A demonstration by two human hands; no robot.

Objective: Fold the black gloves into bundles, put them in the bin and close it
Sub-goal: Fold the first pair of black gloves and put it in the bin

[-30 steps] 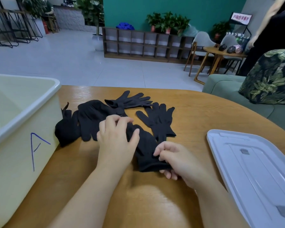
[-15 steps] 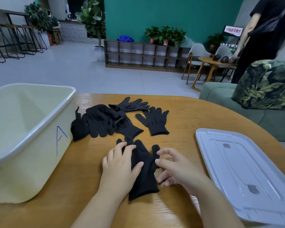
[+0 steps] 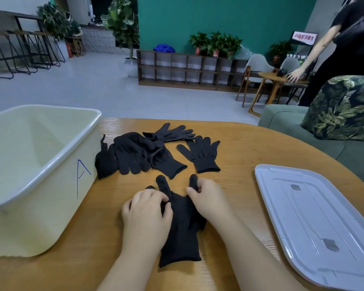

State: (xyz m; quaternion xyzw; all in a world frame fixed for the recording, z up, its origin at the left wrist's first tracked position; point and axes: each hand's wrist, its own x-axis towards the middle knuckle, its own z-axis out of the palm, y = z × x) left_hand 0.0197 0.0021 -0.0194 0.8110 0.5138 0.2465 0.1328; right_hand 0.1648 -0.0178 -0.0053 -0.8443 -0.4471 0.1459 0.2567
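From the head camera I see my left hand (image 3: 146, 219) pressing curled fingers on the near black glove (image 3: 181, 234), my right hand (image 3: 208, 198) pinching one of its fingertips. Bare table (image 3: 235, 148) lies open right of my fingers up to the single lid (image 3: 315, 219). Beyond my fingertips lie a glove pile (image 3: 135, 154), count unclear, and one flat glove (image 3: 200, 154); one open bin (image 3: 40, 164) stands left.
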